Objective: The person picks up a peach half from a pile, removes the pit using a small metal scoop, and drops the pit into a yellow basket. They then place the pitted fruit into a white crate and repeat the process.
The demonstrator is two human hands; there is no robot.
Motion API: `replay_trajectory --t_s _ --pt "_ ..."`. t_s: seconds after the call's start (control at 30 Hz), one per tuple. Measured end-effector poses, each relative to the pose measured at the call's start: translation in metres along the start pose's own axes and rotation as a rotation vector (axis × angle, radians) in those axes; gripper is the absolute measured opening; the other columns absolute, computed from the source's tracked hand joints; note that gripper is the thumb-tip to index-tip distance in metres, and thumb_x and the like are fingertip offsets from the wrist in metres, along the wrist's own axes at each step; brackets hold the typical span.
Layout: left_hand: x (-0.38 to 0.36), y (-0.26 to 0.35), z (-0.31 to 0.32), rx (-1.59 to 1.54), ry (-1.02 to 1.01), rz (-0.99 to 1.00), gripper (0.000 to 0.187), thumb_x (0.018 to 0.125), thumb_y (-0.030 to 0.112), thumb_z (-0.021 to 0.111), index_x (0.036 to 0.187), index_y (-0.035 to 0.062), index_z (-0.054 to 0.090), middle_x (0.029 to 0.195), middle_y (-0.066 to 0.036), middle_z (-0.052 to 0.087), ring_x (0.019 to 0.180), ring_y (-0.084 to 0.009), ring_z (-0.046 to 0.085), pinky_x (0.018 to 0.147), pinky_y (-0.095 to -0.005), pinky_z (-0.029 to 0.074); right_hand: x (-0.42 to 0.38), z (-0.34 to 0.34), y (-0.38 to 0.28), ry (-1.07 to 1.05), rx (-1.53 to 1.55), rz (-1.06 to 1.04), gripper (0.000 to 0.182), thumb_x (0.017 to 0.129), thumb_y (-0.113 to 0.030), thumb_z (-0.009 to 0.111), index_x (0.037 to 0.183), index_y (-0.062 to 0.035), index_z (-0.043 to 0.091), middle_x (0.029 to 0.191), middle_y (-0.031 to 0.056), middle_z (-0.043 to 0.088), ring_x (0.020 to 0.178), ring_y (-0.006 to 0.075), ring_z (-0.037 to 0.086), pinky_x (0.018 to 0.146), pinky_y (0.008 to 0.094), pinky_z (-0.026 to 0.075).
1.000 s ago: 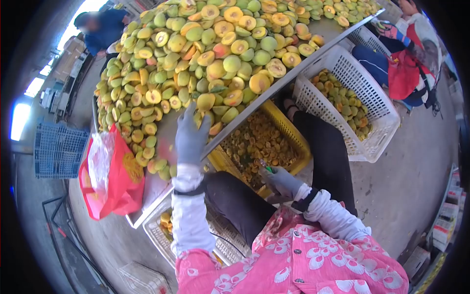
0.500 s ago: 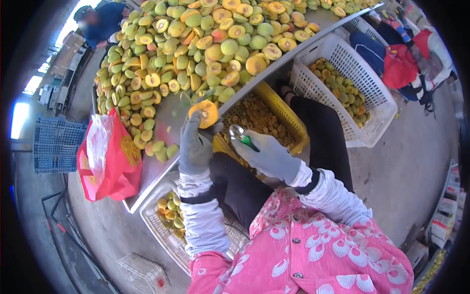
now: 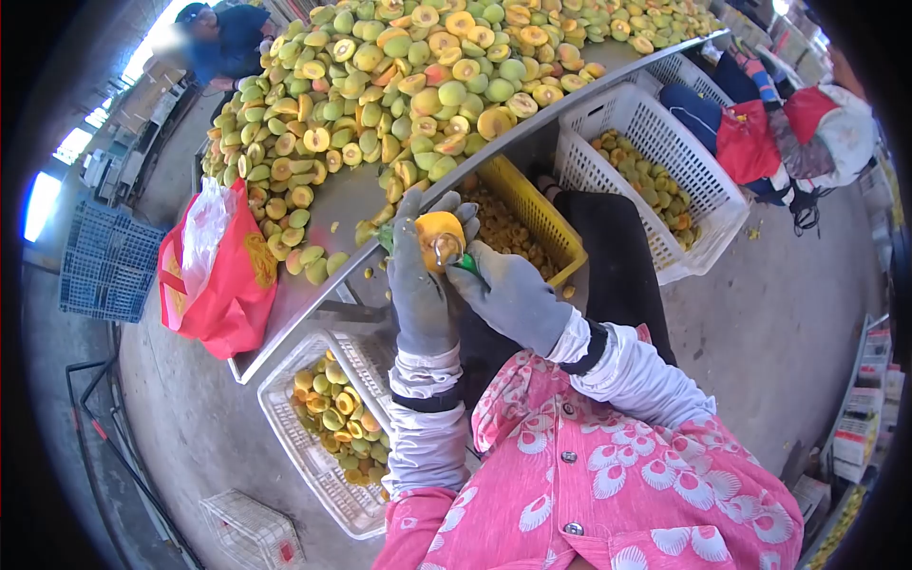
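Note:
My left hand (image 3: pixel 420 290), in a grey glove, is closed around a peach half (image 3: pixel 437 228) with its orange cut face turned up. My right hand (image 3: pixel 516 299), gloved the same way, grips a green-handled pitting spoon (image 3: pixel 468 265). The spoon's metal loop rests against the middle of the peach half, around the pit area. Beyond the hands, a large heap of halved peaches (image 3: pixel 380 104) covers much of the metal table (image 3: pixel 347 204). Just past my right hand, a yellow crate (image 3: pixel 532 214) holds brown pits.
A white crate (image 3: pixel 285 408) with peach halves sits below the table at left; another white crate (image 3: pixel 727 214) stands at right. A red bag (image 3: pixel 223 294) hangs by the table's left corner near blue crates (image 3: pixel 104 256). One person (image 3: pixel 223 43) is at far left, another (image 3: pixel 760 123) at right.
The hands have come together: the spoon has moved from beside the peach half onto its cut face. The view has shifted, showing more of the lower left white crate.

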State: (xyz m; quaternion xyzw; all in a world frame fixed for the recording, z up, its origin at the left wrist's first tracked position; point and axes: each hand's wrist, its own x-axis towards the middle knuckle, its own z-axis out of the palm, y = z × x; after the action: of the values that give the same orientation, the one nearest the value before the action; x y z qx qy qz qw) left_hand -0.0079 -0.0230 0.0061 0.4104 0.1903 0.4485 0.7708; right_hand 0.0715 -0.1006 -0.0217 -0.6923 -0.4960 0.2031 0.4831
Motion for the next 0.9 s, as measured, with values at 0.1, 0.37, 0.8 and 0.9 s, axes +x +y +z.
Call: replay_trajectory --t_s 0.1,0.37,0.8,0.9 --pt "-0.009 -0.004 -0.001 0.084 -0.054 0.092 0.053 0.107 0.038 0.034 0.140 -0.0024 0.042 0.131 -0.021 0.054 0.121 -0.0308 0.056 0.104 -0.0420 0.047 -0.002 0.004 0.001 0.036 0.124 -0.055 0.035 0.095 -0.033 0.060 0.094 0.0019 0.058 0.072 0.0257 0.063 0.067 0.0456 0.063 0.060 0.0502 0.050" --pt "-0.012 0.003 -0.014 0.223 -0.244 0.186 0.055 0.105 0.040 0.039 0.141 -0.0013 0.043 0.132 -0.019 0.054 0.122 -0.0295 0.056 0.106 -0.0417 0.045 -0.008 -0.030 -0.024 -0.406 0.447 0.462 0.035 0.100 -0.037 0.053 0.097 -0.0025 0.061 0.065 0.0053 0.057 0.050 0.0182 0.056 0.049 0.0319 0.046" --pt "-0.018 -0.001 0.004 0.213 0.168 -0.187 0.045 0.103 0.038 0.050 0.111 -0.0045 0.063 0.093 -0.014 0.069 0.079 -0.0206 0.068 0.072 -0.0319 0.057 -0.019 -0.041 -0.014 -0.850 1.134 0.676 0.047 0.101 -0.055 0.044 0.076 -0.0150 0.047 0.057 -0.0089 0.031 0.044 0.0045 0.026 0.042 0.0230 0.027" --pt "-0.014 0.001 -0.003 0.384 0.088 -0.142 0.045 0.103 0.038 0.051 0.111 -0.0042 0.064 0.091 -0.014 0.068 0.078 -0.0206 0.068 0.072 -0.0319 0.057 -0.016 -0.038 -0.010 -0.898 1.189 0.756 0.049 0.102 -0.057 0.040 0.078 -0.0151 0.046 0.055 -0.0099 0.026 0.043 0.0039 0.024 0.040 0.0232 0.024"
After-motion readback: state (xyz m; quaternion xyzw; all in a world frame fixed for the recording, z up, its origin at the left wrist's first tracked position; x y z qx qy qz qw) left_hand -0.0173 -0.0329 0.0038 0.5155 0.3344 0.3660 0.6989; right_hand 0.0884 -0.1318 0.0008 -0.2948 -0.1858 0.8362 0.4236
